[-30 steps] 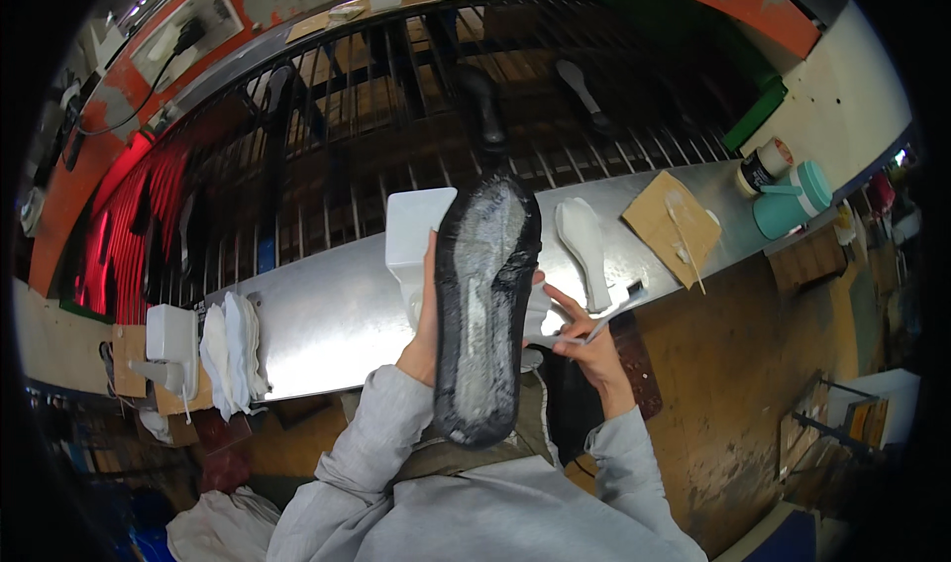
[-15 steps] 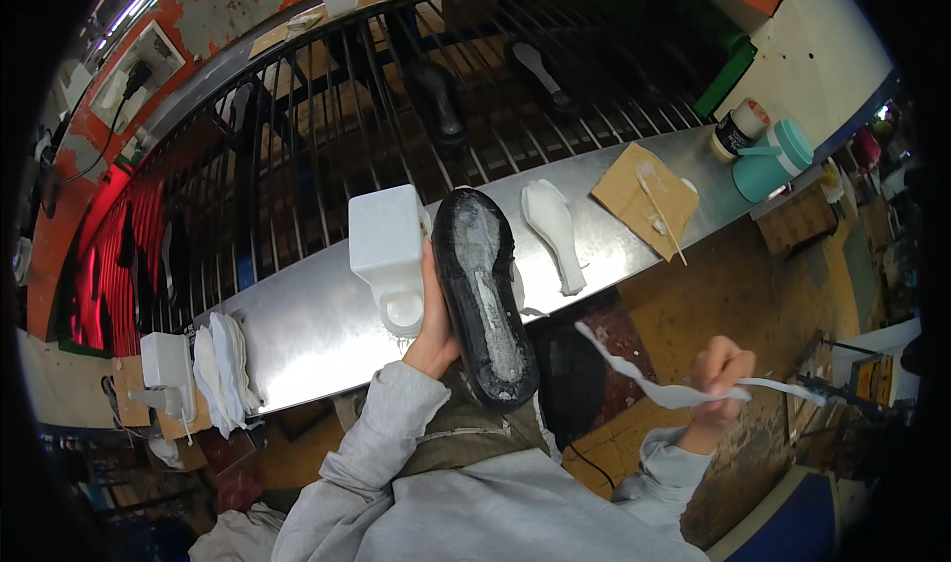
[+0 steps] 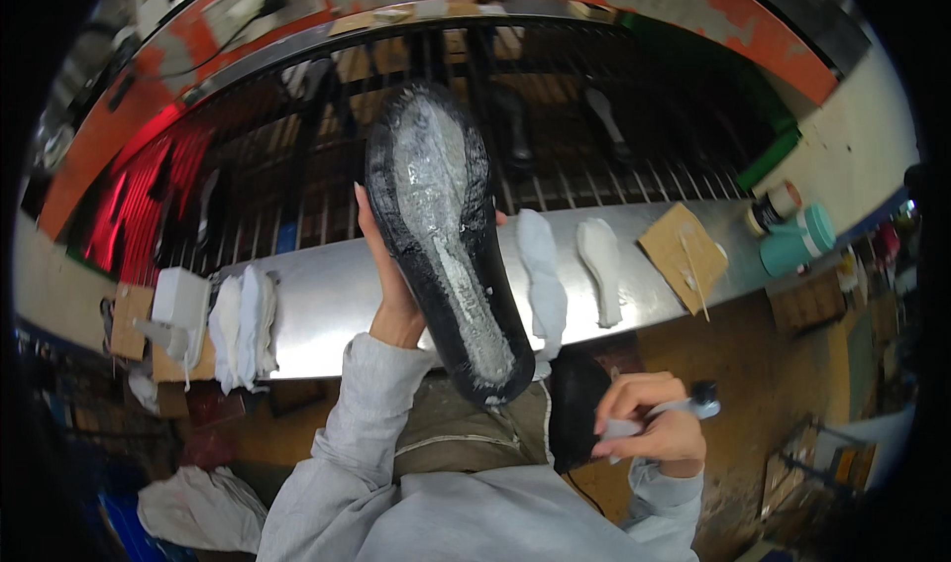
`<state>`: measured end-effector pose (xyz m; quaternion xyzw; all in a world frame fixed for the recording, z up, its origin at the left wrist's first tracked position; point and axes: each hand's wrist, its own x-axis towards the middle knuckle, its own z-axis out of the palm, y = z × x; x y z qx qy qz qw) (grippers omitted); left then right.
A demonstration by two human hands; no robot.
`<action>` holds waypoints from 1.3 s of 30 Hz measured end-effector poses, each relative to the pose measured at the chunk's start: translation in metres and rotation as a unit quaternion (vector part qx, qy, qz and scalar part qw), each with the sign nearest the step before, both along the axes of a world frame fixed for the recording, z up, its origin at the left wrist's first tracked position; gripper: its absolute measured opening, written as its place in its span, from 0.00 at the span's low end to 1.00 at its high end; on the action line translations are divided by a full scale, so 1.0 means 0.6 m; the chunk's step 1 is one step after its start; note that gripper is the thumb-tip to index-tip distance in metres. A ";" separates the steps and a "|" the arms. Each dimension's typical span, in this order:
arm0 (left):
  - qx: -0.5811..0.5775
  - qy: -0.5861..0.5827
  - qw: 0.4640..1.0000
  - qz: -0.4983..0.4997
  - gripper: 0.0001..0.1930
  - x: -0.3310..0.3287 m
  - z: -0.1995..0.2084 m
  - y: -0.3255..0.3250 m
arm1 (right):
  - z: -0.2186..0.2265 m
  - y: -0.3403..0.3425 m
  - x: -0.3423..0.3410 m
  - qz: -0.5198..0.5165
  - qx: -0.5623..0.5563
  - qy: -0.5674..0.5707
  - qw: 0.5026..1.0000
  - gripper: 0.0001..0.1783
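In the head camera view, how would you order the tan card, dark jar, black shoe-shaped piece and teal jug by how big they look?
1. Black shoe-shaped piece, clearly largest, though nearness to the camera may exaggerate it
2. Tan card
3. Teal jug
4. Dark jar

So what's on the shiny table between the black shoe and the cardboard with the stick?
In the head view, a bluish sole-shaped piece nearer the shoe and a white piece nearer the cardboard.

- Shiny metal tabletop (image 3: 317, 314)
- Two pale sole-shaped pieces (image 3: 598, 265), side by side
- Cardboard square (image 3: 662, 241) to their right
- Teal jug (image 3: 792, 248), dark jar (image 3: 774, 210): right end
- Pale pads (image 3: 248, 319): left end
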<state>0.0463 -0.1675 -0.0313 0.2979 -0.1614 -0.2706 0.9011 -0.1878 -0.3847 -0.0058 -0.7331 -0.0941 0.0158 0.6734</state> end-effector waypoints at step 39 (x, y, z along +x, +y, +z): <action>0.094 -0.123 0.983 0.103 0.58 -0.088 -0.009 0.198 | 0.134 0.291 0.303 -0.108 0.019 -0.292 0.950 0.30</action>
